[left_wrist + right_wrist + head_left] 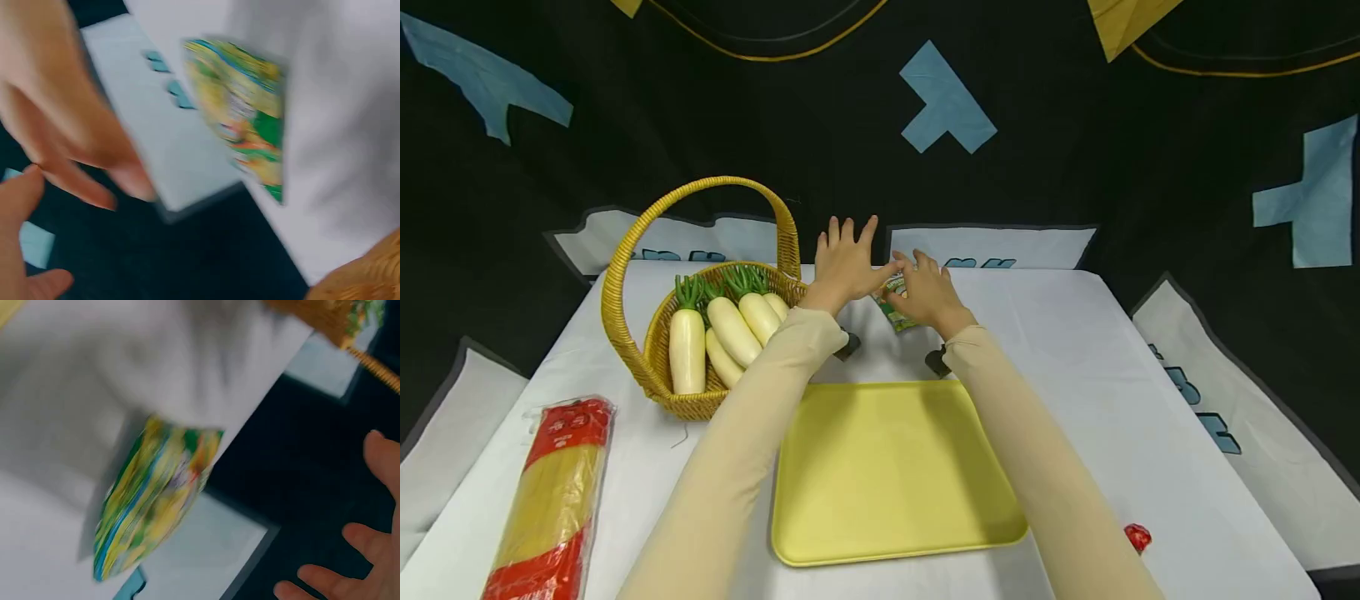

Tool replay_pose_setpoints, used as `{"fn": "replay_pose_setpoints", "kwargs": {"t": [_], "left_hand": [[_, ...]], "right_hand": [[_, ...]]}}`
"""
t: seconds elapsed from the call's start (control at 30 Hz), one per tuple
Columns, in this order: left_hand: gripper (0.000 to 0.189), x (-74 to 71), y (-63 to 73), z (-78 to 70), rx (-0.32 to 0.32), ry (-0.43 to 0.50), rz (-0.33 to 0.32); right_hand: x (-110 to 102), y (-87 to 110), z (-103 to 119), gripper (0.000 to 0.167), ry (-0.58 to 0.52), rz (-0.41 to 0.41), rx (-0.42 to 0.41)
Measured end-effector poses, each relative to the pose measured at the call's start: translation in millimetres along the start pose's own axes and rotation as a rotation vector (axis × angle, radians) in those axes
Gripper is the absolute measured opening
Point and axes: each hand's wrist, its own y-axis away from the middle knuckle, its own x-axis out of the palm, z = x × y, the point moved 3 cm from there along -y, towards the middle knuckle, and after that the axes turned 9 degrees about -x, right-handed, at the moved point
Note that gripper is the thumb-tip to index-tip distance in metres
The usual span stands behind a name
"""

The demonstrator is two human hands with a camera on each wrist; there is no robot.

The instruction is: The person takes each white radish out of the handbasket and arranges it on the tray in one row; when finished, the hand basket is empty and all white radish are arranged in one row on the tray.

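While the head camera is looking down over the table point(1060, 350), left hand point(846, 271): is hovering near the far edge, holding its fingers straight and spread and gripping nothing.
Right hand point(929, 293): is hanging just beside it with loosely bent, parted fingers, gripping nothing; whether its fingertips are touching the left thumb, one cannot tell.
Colourful packet point(898, 318): is resting near the table's far edge, partly hiding behind the right hand.
Yellow tray point(895, 475): is lying flat between the two sleeves, nearer than the packet.
Wicker basket point(696, 407): is standing left of the tray, raising a tall handle and holding white radishes point(687, 350) with green tops.
Red-and-yellow pack point(553, 483): is lying at the near left.
Small red thing point(1138, 537): is resting beyond the right sleeve.
Left wrist view, packet: is showing blurred, well apart from the fingers at the left side; the basket is edging into the lower right corner.
Right wrist view, packet: is casting a shadow on the table, standing clear of the right hand, which is holding its fingers apart at the right edge.
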Motion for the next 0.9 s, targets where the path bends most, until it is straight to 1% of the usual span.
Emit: {"fn": "replay_pose_setpoints", "kwargs": {"t": [0.1, 0.2, 0.3, 0.37, 0.47, 0.53, 0.63, 0.73, 0.8, 0.87, 0.9], "left_hand": [[0.085, -14.1, 16.0, -0.4, 0.003, 0.053, -0.036], [0.084, -26.1, 39.3, 5.7, -0.043, 0.140, -0.062], [0.082, -31.8, 71.1, 21.8, -0.105, 0.236, -0.096], [0.080, -30.5, 95.4, 36.4, -0.135, 0.295, -0.138], [0.079, -19.9, 131.6, 59.8, -0.174, 0.363, -0.235], [0.079, -7.9, 153.3, 74.7, -0.215, 0.397, -0.315], [0.078, 12.6, 180.8, 94.6, -0.295, 0.423, -0.436], [0.077, 32.3, 201.4, 111.3, -0.378, 0.460, -0.560], [0.077, 44.3, 211.3, 119.5, -0.439, 0.501, -0.623], [0.078, 56.0, 217.6, 125.3, -0.496, 0.562, -0.653], [0.079, 61.3, 219.3, 127.2, -0.525, 0.597, -0.655]], "right_hand": [[-1, 0.9, 15, 0.063, -0.028, -0.026, -0.065], [-1, 1.1, 34, 0.057, -0.066, -0.059, -0.153], [0, 1.7, 55, 0.050, -0.089, -0.075, -0.232], [3, 1.7, 69, 0.048, -0.100, -0.080, -0.273], [8, 1.8, 89, 0.048, -0.113, -0.090, -0.323], [12, 1.2, 101, 0.048, -0.138, -0.094, -0.353], [20, -0.3, 116, 0.049, -0.177, -0.086, -0.386], [29, -3.2, 128, 0.051, -0.209, -0.064, -0.392], [35, -5.9, 134, 0.052, -0.215, -0.053, -0.393], [41, -9.3, 140, 0.054, -0.225, -0.045, -0.393], [43, -11.2, 142, 0.054, -0.228, -0.041, -0.394]]}}
